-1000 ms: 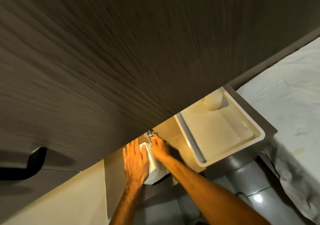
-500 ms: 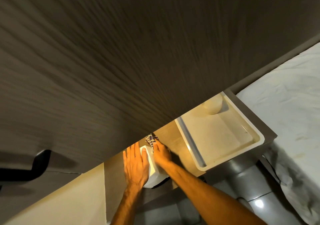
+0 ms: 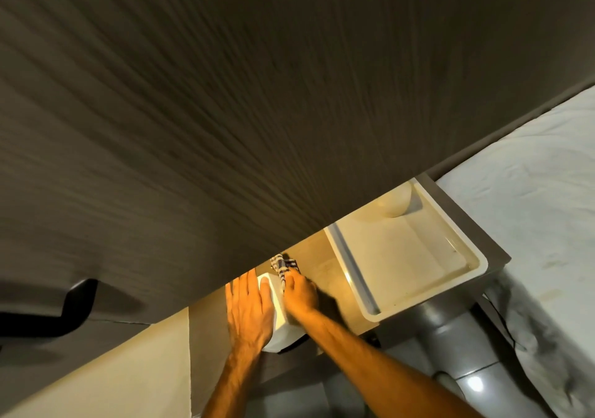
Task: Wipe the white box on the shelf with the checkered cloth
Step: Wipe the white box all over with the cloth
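Two bare forearms enter from the bottom centre of the frame. The left hand (image 3: pixel 249 313) lies flat, fingers extended and together, palm pressed on the left face of the box (image 3: pixel 280 316). The right hand (image 3: pixel 301 292) is closed around the cloth (image 3: pixel 283 264), knuckles uppermost, against the box's upper right edge.

The box sits just below frame centre on the shelf (image 3: pixel 322 269), at its front edge. It is plain white with smooth faces and rounded corners; most of it is covered by the two hands, leaving a narrow strip between them and its lower corner visible. The lower corner overhangs the shelf edge.

The cloth shows a dark-and-white check. It is bunched, projecting from the right hand's fingers toward the top of the box.

Right of the box, apart from it, a white tray (image 3: pixel 370 301) rests on the shelf. Beyond, a dark wood-grain panel (image 3: pixel 257 95) fills the upper frame. A white bed sheet (image 3: pixel 531 208) occupies the right edge.
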